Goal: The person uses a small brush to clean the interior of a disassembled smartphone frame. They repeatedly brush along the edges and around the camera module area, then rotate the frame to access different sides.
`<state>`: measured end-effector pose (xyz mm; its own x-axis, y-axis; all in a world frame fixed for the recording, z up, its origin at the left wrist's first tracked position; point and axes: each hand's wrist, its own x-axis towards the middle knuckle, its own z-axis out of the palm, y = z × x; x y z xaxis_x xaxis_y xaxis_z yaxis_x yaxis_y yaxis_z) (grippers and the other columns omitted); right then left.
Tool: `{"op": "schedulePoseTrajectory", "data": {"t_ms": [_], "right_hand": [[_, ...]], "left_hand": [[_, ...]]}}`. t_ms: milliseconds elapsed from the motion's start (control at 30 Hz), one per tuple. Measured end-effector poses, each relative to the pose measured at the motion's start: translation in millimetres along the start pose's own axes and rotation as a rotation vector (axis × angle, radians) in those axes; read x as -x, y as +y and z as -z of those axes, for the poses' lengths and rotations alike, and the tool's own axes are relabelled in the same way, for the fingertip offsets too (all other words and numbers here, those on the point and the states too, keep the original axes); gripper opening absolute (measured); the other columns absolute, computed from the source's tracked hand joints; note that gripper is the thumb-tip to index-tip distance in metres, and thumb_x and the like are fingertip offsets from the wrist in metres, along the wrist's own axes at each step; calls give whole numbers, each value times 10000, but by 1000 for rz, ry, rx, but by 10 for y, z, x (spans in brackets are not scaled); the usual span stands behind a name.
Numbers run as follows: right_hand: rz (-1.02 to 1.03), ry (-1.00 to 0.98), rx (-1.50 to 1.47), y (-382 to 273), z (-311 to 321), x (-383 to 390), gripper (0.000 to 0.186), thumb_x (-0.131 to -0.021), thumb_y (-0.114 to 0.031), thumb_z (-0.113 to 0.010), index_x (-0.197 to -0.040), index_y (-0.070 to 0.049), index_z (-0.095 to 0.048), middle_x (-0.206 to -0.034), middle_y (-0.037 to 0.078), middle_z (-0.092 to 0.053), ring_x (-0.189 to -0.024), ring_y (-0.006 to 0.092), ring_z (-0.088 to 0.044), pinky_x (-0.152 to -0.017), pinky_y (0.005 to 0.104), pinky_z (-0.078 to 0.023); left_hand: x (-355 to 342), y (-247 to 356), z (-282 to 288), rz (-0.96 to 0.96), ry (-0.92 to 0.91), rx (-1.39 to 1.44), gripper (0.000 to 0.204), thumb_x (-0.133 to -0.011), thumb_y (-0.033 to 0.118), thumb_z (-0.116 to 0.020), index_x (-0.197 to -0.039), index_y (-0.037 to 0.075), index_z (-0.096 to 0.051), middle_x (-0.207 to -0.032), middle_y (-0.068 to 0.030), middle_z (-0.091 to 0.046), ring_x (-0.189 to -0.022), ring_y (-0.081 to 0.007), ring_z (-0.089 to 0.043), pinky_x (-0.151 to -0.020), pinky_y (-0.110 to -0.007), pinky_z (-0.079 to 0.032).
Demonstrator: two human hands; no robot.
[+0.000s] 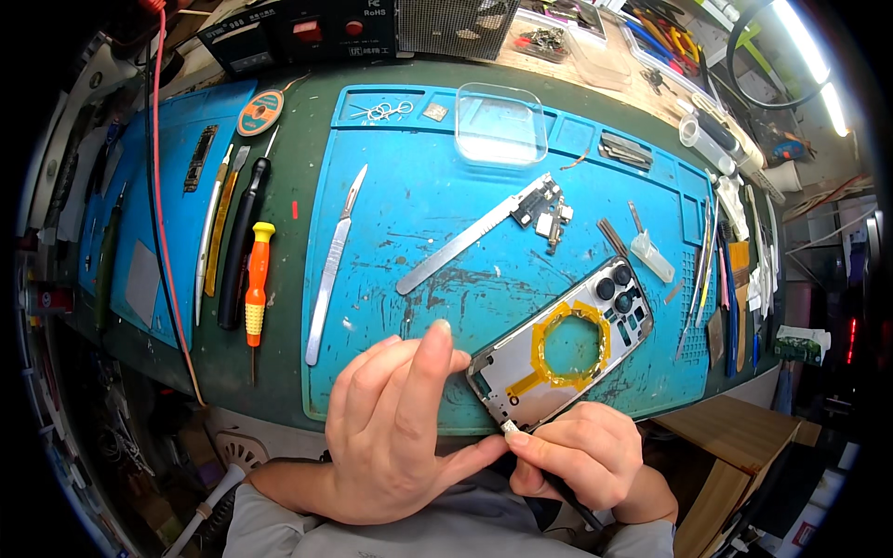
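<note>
A phone housing (521, 370) with camera lenses at one end and yellow tape around a round opening lies slanted at the mat's near edge. My left hand (386, 428) grips its lower end between a fingertip at one corner and the thumb at the other; the index finger points up. My right hand (586, 456) is closed at the near corner, pinching a small pale, metal-looking piece (508, 427) against the housing. A slim black rod (575, 503) sticks out below this hand; whether it joins the pale piece is hidden.
On the blue mat (391, 223) lie a scalpel (335, 265), a flat metal blade (460, 246), small circuit parts (549, 212) and a clear plastic box (500, 126). Left stand an orange screwdriver (257, 284) and a solder-wick spool (260, 112). Tweezers and brushes (739, 279) line the right.
</note>
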<state>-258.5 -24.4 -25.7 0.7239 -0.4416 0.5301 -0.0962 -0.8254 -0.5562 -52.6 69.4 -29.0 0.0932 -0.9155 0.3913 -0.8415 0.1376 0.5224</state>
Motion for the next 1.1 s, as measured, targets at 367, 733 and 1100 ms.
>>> {"op": "schedulePoseTrajectory", "data": {"t_ms": [367, 733, 1100], "right_hand": [[2, -20, 14, 7, -1, -14, 292, -820, -12, -814, -1106, 42, -802, -809, 45, -706, -652, 162, -654, -532, 290, -533], [-9, -22, 8, 0, -16, -40, 288, -829, -12, -810, -1110, 52, -801, -799, 45, -699, -644, 160, -637, -522, 290, -518], [9, -16, 62, 12, -31, -99, 311, -804, 2, -817, -1113, 37, -809, -794, 32, -701, -632, 146, -643, -516, 284, -518]], "left_hand": [[-3, 3, -31, 1, 15, -9, 1253, -716, 354, -1004, -1639, -132, -311, -1153, -143, -758, -1177, -307, -618, -1005, -451, -504], [-5, 5, -37, -6, 25, -28, 1226, -731, 370, -998, -1625, -137, -330, -1132, -152, -758, -1161, -309, -623, -999, -451, -511], [2, 34, -60, 29, 59, -14, 1153, -735, 359, -986, -1604, -108, -389, -1145, -119, -760, -1168, -292, -636, -1016, -453, -529]]}}
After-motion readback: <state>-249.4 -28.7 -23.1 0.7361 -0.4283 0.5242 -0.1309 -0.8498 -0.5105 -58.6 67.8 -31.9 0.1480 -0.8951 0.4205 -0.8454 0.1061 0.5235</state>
